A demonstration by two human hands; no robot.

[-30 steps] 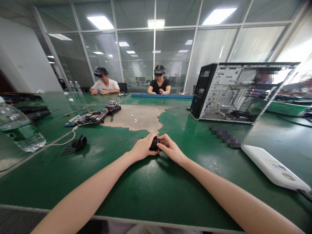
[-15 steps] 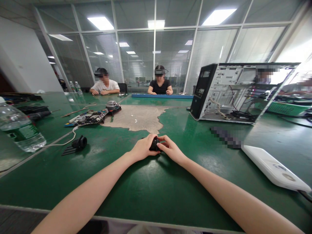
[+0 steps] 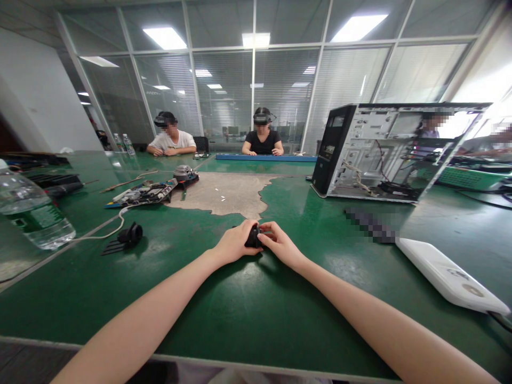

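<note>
Between my two hands, just above or on the green table (image 3: 248, 314), is a small black part (image 3: 253, 238), mostly covered by fingers. My left hand (image 3: 236, 241) wraps round its left side. From the right, my right hand (image 3: 279, 243) pinches its edge with thumb and fingertips. The part's exact kind I cannot make out. Off to the left lies another black piece (image 3: 130, 235), with a round end and several thin prongs, touched by neither hand.
A water bottle (image 3: 34, 210) and a circuit board (image 3: 146, 193) with a pale cable are at left. On the right stand an opened computer case (image 3: 340, 154) and a white power bank (image 3: 452, 274). Two people (image 3: 172, 140) sit across the table. A green basket (image 3: 468, 177) is far right.
</note>
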